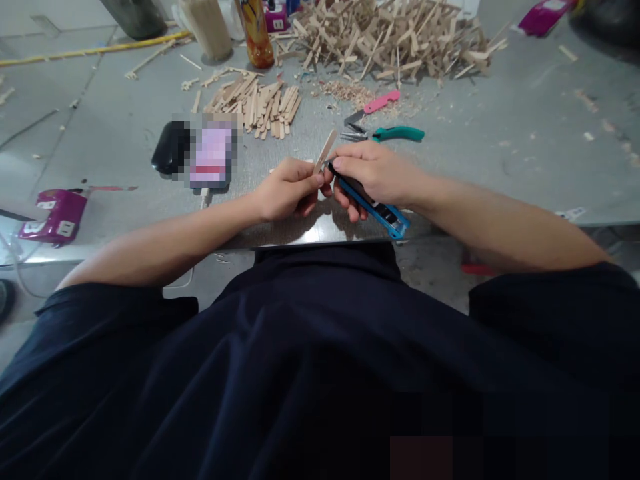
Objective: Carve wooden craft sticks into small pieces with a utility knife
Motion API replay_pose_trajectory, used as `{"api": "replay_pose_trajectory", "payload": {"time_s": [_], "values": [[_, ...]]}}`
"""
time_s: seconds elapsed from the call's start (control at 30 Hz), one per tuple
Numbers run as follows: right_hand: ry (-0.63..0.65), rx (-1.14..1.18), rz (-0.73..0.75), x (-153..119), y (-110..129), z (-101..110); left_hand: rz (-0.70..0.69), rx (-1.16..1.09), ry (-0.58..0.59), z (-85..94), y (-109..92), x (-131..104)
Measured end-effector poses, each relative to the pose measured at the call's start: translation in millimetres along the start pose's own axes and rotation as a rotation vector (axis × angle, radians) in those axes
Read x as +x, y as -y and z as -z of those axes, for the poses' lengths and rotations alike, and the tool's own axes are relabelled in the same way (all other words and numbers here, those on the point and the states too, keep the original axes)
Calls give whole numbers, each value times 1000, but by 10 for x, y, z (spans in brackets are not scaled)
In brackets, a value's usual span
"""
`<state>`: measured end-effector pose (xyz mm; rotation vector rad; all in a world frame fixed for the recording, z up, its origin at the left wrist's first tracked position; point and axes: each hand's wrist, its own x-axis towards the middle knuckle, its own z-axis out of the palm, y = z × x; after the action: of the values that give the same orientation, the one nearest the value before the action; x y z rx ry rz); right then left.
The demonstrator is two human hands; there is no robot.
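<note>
Between its thumb and fingers, my left hand (pixel 293 188) pinches a flat wooden stick (pixel 327 148), which points up and to the right. My right hand (pixel 373 171) is wrapped round a blue and black utility knife (pixel 373 205). The knife's front end is close to the stick and my left fingertips; whether the blade touches the wood is too small to tell. Its blue rear end sticks out below my right palm, near the table's front edge. Just beyond my hands lie teal-handled pliers (pixel 400 134) and a pink folding knife (pixel 381 103).
A pile of flat sticks (pixel 265 107) and a big heap of wood pieces (pixel 390 40) lie farther back. Left are a phone (pixel 213 153), a black case (pixel 171 148) and a purple object (pixel 59 215). A bottle (pixel 259 40) and a cup (pixel 207 30) stand behind.
</note>
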<state>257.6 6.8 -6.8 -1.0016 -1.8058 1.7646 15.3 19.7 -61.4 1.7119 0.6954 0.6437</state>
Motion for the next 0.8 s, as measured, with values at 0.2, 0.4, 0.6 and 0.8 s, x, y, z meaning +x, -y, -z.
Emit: {"api": "replay_pose_trajectory", "payload": {"time_s": [0.2, 0.4, 0.6, 0.8], "values": [[-4, -30, -22, -10, -5, -22, -7, -58, 35, -18, -44, -2], [17, -39, 10, 12, -60, 8, 4, 53, -18, -19, -17, -25], [44, -67, 44, 36, -111, 30, -25, 125, -15, -5, 8, -32], [1, -85, 8, 5, -50, -20, 42, 184, -66, -49, -72, -57]]}}
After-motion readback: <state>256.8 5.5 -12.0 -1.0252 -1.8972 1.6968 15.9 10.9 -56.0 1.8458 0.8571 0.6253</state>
